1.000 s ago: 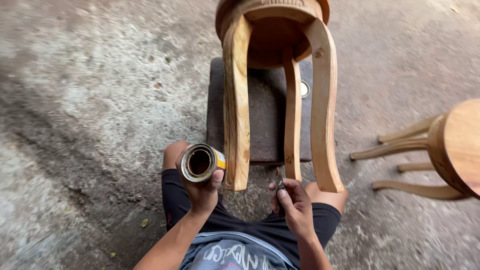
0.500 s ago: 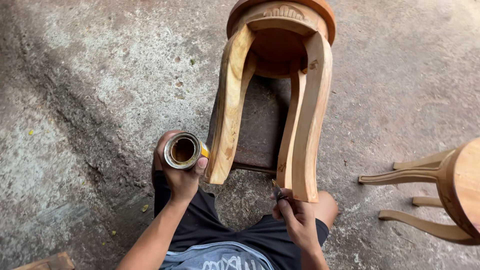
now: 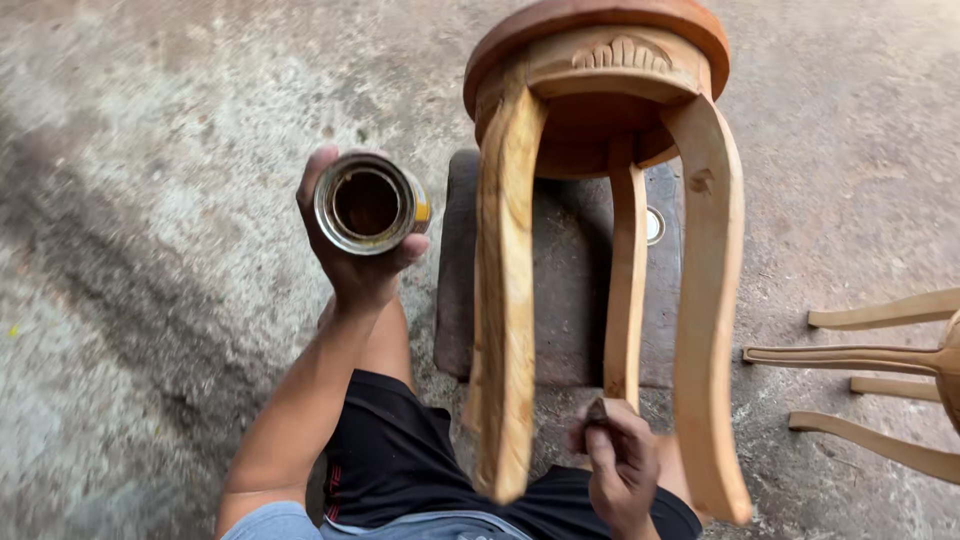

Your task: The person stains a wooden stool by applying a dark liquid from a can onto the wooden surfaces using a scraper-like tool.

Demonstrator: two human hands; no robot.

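My left hand [image 3: 355, 262] grips a small open metal can [image 3: 368, 204], its dark brown contents visible from above. It is held up just left of a bare wooden stool [image 3: 600, 130] that lies tilted with its curved legs pointing toward me. My right hand [image 3: 618, 460] is closed on a small dark object, apparently a brush or rag, near the foot of the middle leg [image 3: 626, 290]. The front left leg [image 3: 504, 300] stands between the two hands.
A dark flat mat or board [image 3: 560, 290] lies on the concrete ground [image 3: 150, 200] under the stool, with a small round lid [image 3: 653, 225] on it. The legs of a second wooden stool [image 3: 880, 370] reach in from the right edge. My knees in black shorts are at the bottom.
The view has moved closer to the stool. My left hand has lifted the can higher and a little away from the stool leg. My right hand stays low near the leg ends.
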